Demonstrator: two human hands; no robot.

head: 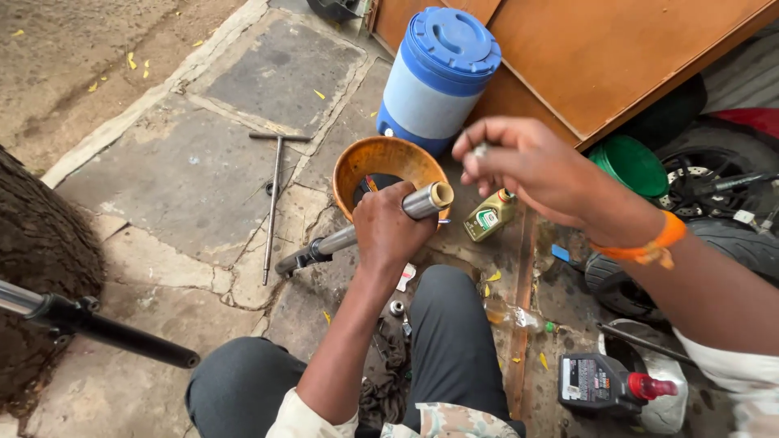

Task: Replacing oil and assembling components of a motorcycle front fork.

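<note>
Head view, looking down at a seated person on a paved floor.

- Left hand [388,229]: fingers wrapped tight around a chrome fork tube [363,230], held tilted, its open brass-coloured upper end over the rim of an orange bowl [350,166]; the dark lower end points toward the person's left knee.
- Right hand [531,166]: raised above and to the right of the tube's open end, fingertips [473,148] pinched shut on a small silvery part [481,150], too small to identify. Orange wristband [649,246] on the wrist.
- Orange bowl: on the floor just behind the tube, dark liquid inside.
- Blue and white drum [438,77]: upright, blue lid on, just behind the bowl, against an orange-brown wooden panel [600,57].
- Small green oil bottle [489,216]: on the floor just right of the bowl.
- T-handle wrench [274,199]: lying flat on the paving, left of the bowl.
- Second fork tube [97,324]: at the left edge, chrome and black.
- Dark oil can with red cap [604,384]: lower right.
- Green lid [633,165] and a motorcycle wheel [714,174]: right, beneath the panel.
</note>
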